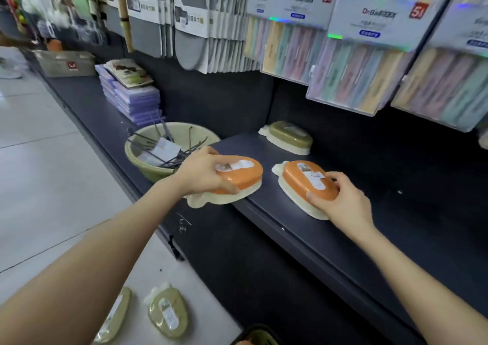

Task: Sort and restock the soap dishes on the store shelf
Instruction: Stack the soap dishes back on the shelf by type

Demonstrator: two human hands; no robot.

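Two orange-lidded soap dishes sit at the front of the dark shelf [343, 241], each in one hand. The left grip [203, 171] is closed from above on the left orange soap dish [239, 175], thumb along its near side and fingers over the far edge. This dish's cream base juts out past the shelf's front corner; whether it rests on the shelf or hangs just over it cannot be told. The right grip [343, 202] is curled round the near end of the right orange soap dish [307, 184], which lies flat on the shelf with its cream spout pointing away toward the left dish. The two are near each other but apart. Both carry white labels on their lids.

Farther back on the same shelf, against the rear panel, stands one green soap dish [289, 137] on a cream base. Down on the tiled floor [39, 172], two more green soap dishes lie side by side: one [169, 315] flat and another [113, 318] seen edge-on.

Left of the hands, on the lower ledge, a pale green basin [142, 163] holds metal hooks and paper tags. Behind it is a stack of purple packs [134, 98]. Grey mats [190, 27] and pastel packs [356, 80] hang above.
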